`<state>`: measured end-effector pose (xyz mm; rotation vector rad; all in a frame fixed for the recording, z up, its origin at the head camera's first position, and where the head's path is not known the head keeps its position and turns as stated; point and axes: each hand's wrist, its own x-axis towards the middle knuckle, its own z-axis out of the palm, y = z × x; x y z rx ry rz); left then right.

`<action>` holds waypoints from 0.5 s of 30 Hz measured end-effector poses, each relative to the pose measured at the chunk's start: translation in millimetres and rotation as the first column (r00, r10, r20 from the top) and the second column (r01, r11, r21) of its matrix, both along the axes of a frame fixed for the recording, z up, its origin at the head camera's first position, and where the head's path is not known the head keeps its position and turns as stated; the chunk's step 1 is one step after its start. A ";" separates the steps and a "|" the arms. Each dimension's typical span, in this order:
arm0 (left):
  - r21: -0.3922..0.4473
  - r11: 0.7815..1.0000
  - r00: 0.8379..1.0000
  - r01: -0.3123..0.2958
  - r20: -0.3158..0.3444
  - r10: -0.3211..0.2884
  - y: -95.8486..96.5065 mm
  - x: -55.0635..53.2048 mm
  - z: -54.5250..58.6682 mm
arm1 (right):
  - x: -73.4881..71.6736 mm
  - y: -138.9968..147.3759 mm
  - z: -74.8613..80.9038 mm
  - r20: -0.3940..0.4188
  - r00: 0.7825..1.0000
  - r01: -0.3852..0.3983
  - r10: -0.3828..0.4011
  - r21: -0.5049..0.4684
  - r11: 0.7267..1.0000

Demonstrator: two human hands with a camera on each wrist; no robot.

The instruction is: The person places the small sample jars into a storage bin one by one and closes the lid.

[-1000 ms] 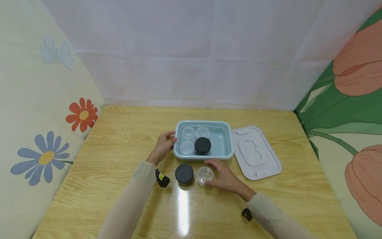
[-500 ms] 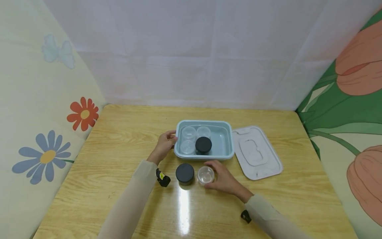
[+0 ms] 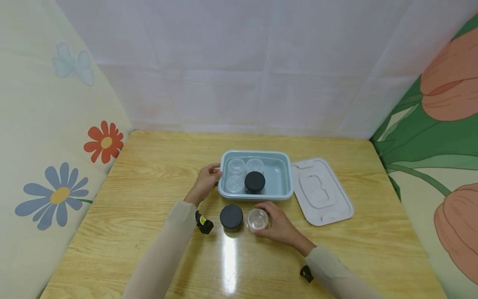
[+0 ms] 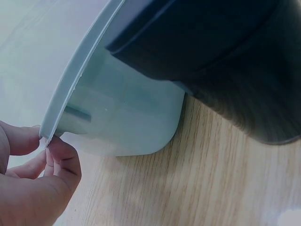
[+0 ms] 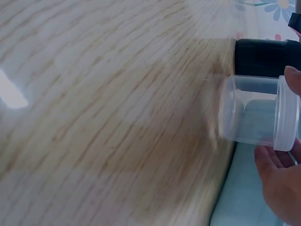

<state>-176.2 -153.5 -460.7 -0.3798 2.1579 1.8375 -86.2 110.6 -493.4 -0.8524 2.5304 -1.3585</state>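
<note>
Where the clear jar (image 3: 257,219) sits: 6 o'clock of the tub (image 3: 278,176)
Right hand (image 3: 280,227): fingers jar-wide, curled round its top
Left hand (image 3: 204,183): pinching tub rim, 9 o'clock
Jar feel: prob light, stiff, slick; grab up top

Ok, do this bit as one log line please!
left hand: pinches blue tub rim | right hand: grips clear jar | front black jar: beside clear jar | white lid: beside tub

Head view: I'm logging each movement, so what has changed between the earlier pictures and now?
Only the right hand shifted, very slightly at the wrist, toward the person. Nothing was visibly taken hold of or let go. The left hand stays at the light-blue container, the right at the clear jar.
</note>
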 end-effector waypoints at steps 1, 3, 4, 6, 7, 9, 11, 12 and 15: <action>0.001 1.000 1.000 0.001 -0.002 -0.001 0.3 0.0 -0.1 | 0.4 0.2 0.5 -0.002 1.000 -0.002 0.002 -0.001 1.000; -0.001 1.000 1.000 0.003 -0.009 -0.003 0.8 0.0 -0.1 | 1.2 0.7 1.8 -0.004 1.000 -0.003 0.003 -0.005 1.000; -0.001 1.000 1.000 0.003 -0.012 -0.003 0.9 0.1 -0.1 | 1.5 1.0 2.3 -0.008 1.000 -0.004 0.004 -0.007 1.000; -0.005 1.000 1.000 0.008 -0.019 -0.008 0.9 -0.2 0.2 | 2.4 1.7 3.6 -0.016 1.000 -0.005 0.005 -0.010 1.000; -0.009 1.000 1.000 0.011 -0.020 -0.011 0.6 -0.3 0.3 | 2.9 2.1 4.3 -0.019 1.000 -0.005 0.005 -0.009 1.000; -0.014 1.000 1.000 0.015 -0.019 -0.015 0.0 -0.6 0.2 | 3.7 2.8 5.6 -0.022 1.000 -0.009 0.009 -0.013 1.000; -0.013 1.000 1.000 0.020 -0.009 -0.020 0.3 0.4 4.1 | 4.9 3.8 8.2 -0.020 1.000 -0.012 0.012 -0.011 1.000; -0.015 1.000 1.000 0.019 -0.004 -0.019 0.1 0.6 4.0 | 5.4 4.1 9.8 -0.015 1.000 -0.015 0.015 -0.009 1.000; -0.008 1.000 1.000 0.017 -0.002 -0.017 0.2 0.3 3.0 | 6.4 5.3 14.7 -0.008 1.000 -0.029 0.029 -0.014 0.999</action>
